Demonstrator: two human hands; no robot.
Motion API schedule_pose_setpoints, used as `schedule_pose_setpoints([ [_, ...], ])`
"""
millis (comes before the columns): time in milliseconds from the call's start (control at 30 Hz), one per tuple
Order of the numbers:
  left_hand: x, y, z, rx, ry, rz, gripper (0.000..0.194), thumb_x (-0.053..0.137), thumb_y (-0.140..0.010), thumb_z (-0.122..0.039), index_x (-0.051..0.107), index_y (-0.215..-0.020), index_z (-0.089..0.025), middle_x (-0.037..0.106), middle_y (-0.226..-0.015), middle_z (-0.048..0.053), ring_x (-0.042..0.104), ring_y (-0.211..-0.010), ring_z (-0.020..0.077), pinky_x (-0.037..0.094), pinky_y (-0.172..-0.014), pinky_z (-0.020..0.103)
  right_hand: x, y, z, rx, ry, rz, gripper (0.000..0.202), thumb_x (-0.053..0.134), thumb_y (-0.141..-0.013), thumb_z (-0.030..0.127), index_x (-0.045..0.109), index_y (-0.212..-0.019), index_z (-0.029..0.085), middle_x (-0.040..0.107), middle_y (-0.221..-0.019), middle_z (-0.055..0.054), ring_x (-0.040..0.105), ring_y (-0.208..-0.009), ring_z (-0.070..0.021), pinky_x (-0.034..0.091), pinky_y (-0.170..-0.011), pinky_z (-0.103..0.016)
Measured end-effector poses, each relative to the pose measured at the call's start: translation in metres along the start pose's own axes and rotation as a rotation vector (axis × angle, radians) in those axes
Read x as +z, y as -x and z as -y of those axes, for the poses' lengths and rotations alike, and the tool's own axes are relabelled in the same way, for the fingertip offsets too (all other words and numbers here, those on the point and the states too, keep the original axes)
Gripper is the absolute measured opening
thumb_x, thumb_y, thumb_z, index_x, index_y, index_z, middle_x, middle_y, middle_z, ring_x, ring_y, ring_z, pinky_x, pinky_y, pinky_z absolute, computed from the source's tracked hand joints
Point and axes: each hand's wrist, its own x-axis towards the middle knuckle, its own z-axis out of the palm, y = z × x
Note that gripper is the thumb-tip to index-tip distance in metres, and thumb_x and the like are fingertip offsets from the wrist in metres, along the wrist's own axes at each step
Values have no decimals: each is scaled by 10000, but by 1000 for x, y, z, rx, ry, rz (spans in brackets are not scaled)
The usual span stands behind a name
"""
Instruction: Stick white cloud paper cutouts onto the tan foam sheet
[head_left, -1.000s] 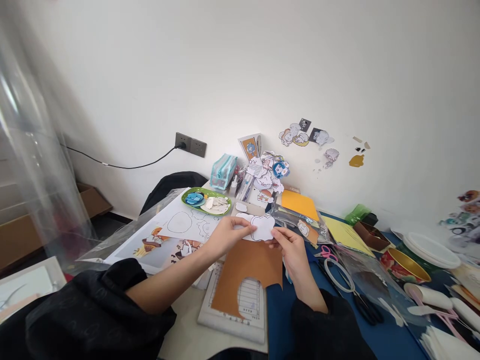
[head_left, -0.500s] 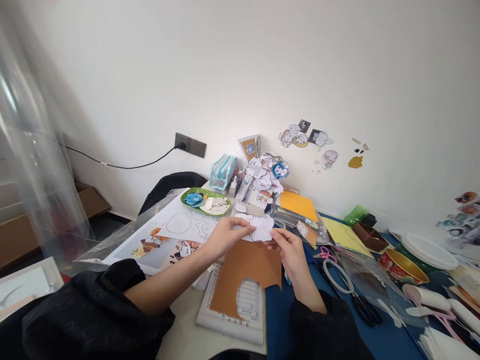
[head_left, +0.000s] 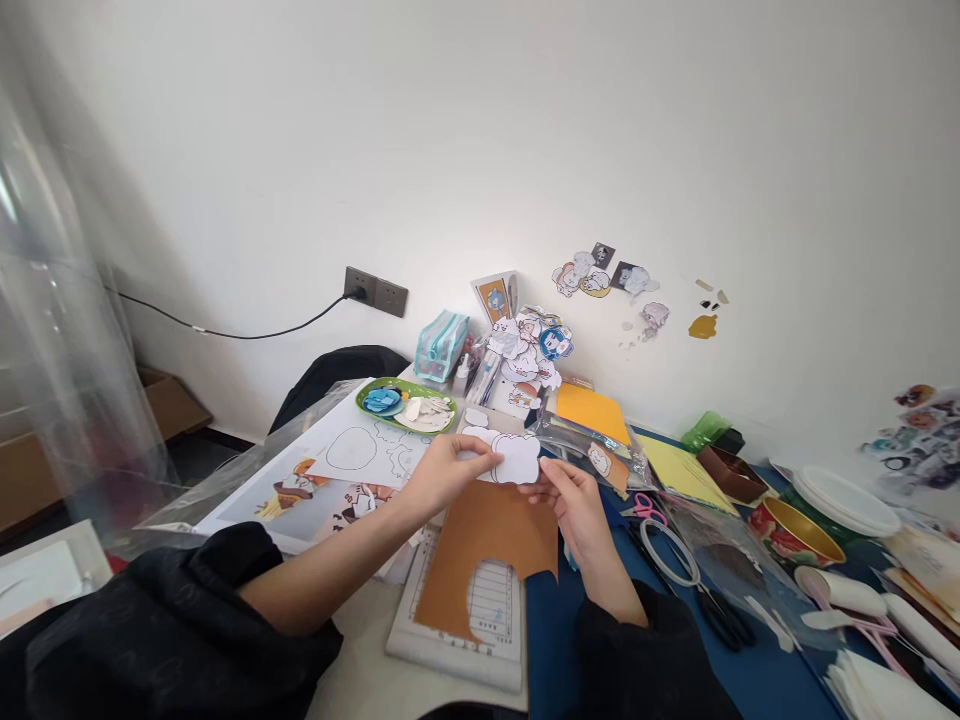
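Observation:
Between my two hands is a white paper cutout [head_left: 519, 460] with a wavy edge and dark outlines. My left hand [head_left: 457, 468] pinches it from the left, thumb on top. The thumb and fingers of my right hand [head_left: 568, 490] close on its right edge. Below the hands lies a sheet of brown paper [head_left: 469, 540] with a rounded piece cut out of it. That sheet rests on a printed form pad [head_left: 454, 660]. Just behind the cutout are other white paper shapes [head_left: 475, 417], partly covered.
A green tray [head_left: 363, 402] of blue and white pieces stands behind my left hand, near a zip pouch [head_left: 441, 345]. On the right lie black-handled scissors [head_left: 724, 615], pink scissors [head_left: 646, 508], a tape roll [head_left: 840, 590] and a gold-lined bowl [head_left: 796, 530]. Paper figures [head_left: 525, 345] lean by the wall.
The whole view has shifted slightly, so things appear a little further left. Both hands keep their hold on the paper cutout, nearly unchanged.

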Motion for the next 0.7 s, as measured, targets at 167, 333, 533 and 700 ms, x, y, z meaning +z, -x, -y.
schedule_pose_setpoints([
  [167,0,0,-2,-21,-13,-21,271,655,-668,-440,668,-658,-169,678,-753,32,595,-806,226,407,-749,301,0,0,1,19,-10,14,297,740,-680,438,727,-771,155,723,-686,-68,686,-608,-191,499,-527,-241],
  [333,-1,1,-2,-17,-8,2,279,645,-671,-443,656,-640,-165,665,-727,31,589,-787,220,406,-769,301,0,0,-1,-13,90,35,292,743,-684,426,726,-791,156,722,-680,-68,688,-623,-186,500,-549,-235],
  [533,-1,2,-5,9,-26,0,299,631,-657,-472,616,-609,-177,631,-678,14,570,-727,210,402,-741,299,3,-4,-4,-48,159,30,343,741,-674,459,716,-772,131,698,-604,-77,679,-581,-204,493,-528,-257],
  [700,-1,3,-8,5,-19,-6,302,623,-646,-479,616,-615,-179,628,-690,15,565,-726,214,401,-735,302,4,-3,-3,-58,152,49,350,729,-687,478,718,-770,138,715,-660,-90,692,-632,-210,493,-541,-246],
])
